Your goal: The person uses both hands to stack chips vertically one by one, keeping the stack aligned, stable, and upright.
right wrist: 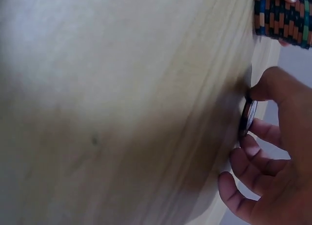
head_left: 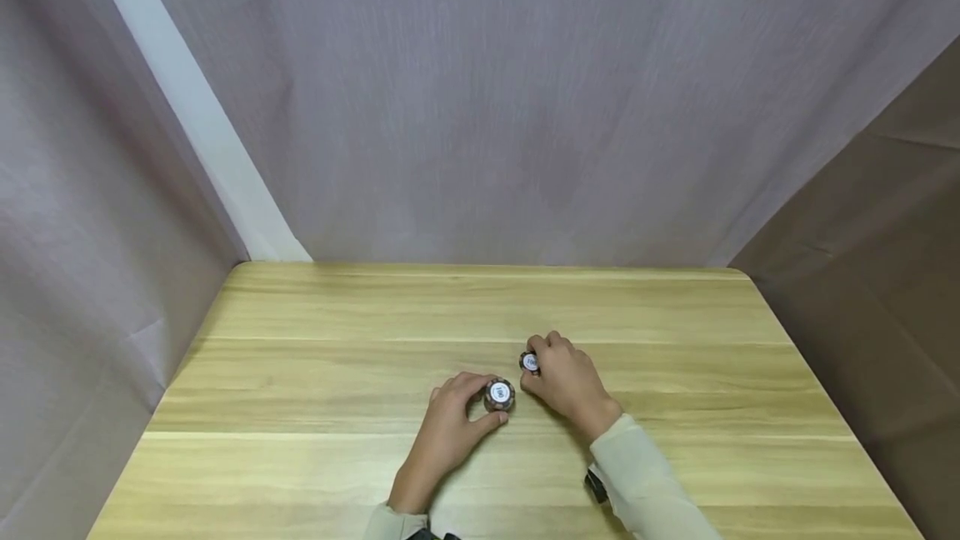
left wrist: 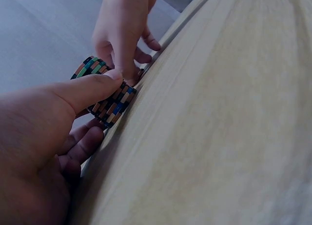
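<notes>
A tall stack of poker chips [head_left: 499, 394] stands on the wooden table, its top chip white in the centre and marked 100. My left hand [head_left: 453, 415] grips the stack from the left, thumb on the near side and fingers on the far side. In the left wrist view, the stack [left wrist: 114, 108] shows brown, black, blue and green edge blocks under the thumb. Just right of and beyond the stack, my right hand [head_left: 566, 382] pinches another poker chip [head_left: 530, 362] between thumb and fingers. The right wrist view shows this chip [right wrist: 248, 115] lying low, right at the tabletop.
The light wood table [head_left: 315, 390] reaches back to a grey cloth curtain [head_left: 480, 107]. More cloth hangs at the left, and a brown cloth [head_left: 885, 257] at the right edge. A pale strip [head_left: 195, 98] runs down the curtain at the back left.
</notes>
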The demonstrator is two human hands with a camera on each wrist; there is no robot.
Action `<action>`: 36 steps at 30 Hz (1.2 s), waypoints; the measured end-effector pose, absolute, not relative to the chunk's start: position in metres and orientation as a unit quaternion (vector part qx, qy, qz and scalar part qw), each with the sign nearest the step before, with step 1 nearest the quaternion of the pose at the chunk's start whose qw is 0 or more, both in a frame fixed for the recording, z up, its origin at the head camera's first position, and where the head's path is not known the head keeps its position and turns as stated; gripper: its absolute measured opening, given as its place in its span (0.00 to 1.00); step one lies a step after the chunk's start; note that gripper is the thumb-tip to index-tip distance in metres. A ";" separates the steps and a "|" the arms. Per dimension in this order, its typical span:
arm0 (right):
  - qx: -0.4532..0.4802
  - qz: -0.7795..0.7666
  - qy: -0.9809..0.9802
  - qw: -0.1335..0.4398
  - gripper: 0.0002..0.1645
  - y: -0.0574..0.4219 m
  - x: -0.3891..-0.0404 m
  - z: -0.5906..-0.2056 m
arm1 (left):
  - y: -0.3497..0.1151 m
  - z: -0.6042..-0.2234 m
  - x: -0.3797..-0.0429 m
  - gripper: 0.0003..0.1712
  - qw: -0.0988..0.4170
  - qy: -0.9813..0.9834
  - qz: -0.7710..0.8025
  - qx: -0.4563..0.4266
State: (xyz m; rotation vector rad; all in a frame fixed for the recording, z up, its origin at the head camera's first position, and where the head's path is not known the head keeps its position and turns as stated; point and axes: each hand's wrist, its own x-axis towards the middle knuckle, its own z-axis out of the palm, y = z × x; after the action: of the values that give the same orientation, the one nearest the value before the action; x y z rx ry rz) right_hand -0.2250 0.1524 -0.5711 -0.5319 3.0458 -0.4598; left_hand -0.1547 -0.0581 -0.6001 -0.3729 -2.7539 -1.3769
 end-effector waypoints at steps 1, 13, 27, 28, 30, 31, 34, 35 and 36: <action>-0.163 -0.154 0.975 0.012 0.23 0.153 -0.225 -0.572 | -0.058 -0.600 -0.154 0.27 0.019 -0.887 -0.445 -0.120; -0.127 -0.174 0.975 0.053 0.17 0.166 -0.219 -0.562 | -0.057 -0.601 -0.155 0.28 0.020 -0.889 -0.440 -0.123; -0.213 -0.219 0.952 -0.022 0.16 0.134 -0.181 -0.519 | -0.058 -0.600 -0.157 0.28 0.033 -0.890 -0.435 -0.134; -0.224 -0.215 0.950 -0.025 0.17 0.131 -0.178 -0.517 | -0.058 -0.600 -0.156 0.28 0.035 -0.891 -0.432 -0.134; -0.244 -0.204 0.947 -0.036 0.18 0.126 -0.174 -0.515 | -0.058 -0.601 -0.156 0.27 0.036 -0.893 -0.428 -0.132; -0.254 -0.196 0.946 -0.043 0.18 0.124 -0.173 -0.515 | -0.058 -0.601 -0.155 0.27 0.037 -0.894 -0.426 -0.132; -0.269 -0.172 0.946 -0.060 0.19 0.121 -0.169 -0.517 | -0.058 -0.602 -0.155 0.27 0.041 -0.896 -0.421 -0.131; -0.271 -0.166 0.946 -0.065 0.19 0.120 -0.169 -0.518 | -0.058 -0.601 -0.155 0.27 0.041 -0.897 -0.421 -0.131; -0.274 -0.160 0.946 -0.067 0.20 0.120 -0.168 -0.520 | -0.058 -0.601 -0.155 0.26 0.041 -0.897 -0.420 -0.130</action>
State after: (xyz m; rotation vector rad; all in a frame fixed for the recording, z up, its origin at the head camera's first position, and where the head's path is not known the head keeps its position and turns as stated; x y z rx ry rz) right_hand -0.1680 0.1199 -0.5198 -0.8983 3.1054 -0.5259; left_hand -0.1548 -0.0576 -0.6013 -0.3969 -2.7486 -1.2853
